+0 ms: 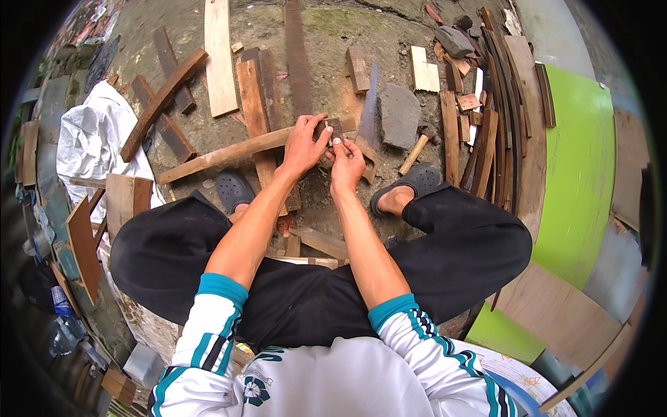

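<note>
Over a long wooden strip [229,157], my hands are close together between my feet. My left hand [304,147] is closed at the strip, its thumb and index finger against a small dark wooden block [335,128] that lies across it. Just right of it, my right hand [347,167] is closed in a pinch below the block; what its fingertips hold is too small to make out. Under the strip, a brown plank [251,101] runs away from me. A hand saw [369,104] lies just beyond my right hand, its handle end near the strip's right end.
A grey stone block [399,116] and a hammer [415,153] lie to the right. Wood offcuts surround the work, with a pile of strips [495,132] at right beside a green board [575,174]. A white sack [104,132] lies left. My feet in dark clogs [421,179] flank the strip.
</note>
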{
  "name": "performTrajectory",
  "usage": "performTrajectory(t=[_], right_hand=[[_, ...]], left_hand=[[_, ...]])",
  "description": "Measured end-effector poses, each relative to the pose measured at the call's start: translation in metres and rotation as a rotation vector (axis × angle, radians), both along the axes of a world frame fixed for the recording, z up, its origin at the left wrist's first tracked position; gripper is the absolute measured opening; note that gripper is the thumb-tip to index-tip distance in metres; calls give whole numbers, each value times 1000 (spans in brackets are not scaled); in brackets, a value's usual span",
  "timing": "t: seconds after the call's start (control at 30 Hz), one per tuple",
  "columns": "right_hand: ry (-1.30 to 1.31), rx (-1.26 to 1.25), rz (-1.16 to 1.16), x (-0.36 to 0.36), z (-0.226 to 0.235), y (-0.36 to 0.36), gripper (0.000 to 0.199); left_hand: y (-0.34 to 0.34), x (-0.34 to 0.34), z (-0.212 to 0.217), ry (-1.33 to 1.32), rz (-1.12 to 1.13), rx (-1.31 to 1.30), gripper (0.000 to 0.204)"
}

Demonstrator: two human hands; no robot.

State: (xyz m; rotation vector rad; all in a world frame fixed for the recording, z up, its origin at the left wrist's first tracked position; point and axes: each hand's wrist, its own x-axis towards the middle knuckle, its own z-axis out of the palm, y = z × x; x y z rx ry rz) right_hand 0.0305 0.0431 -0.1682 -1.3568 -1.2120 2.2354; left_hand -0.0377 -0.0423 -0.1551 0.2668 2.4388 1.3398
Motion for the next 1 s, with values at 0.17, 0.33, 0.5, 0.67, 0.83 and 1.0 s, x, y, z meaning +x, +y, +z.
performTrajectory(t=[0.17,0.33,0.5,0.67,0.83,1.0], right_hand=[[-22,-47,-26,-6,-9,-1,29],[-76,37,31,-4,-22,5,33],[-124,89,91,-5,-12,4,35],[-66,53,95,-2,-15,10,37],[-16,61,104,0,-19,15,37],[8,60,94,2,-19,15,38]], left_hand=[[-21,-8,-14,366,-311,-200,71],[-8,-13,-9,315,-355,-146,82],[-3,-18,-17,264,-338,-137,75],[2,-21,-16,232,-322,-146,70],[5,-21,-16,253,-298,-120,66],[5,-21,-17,290,-301,-101,65]])
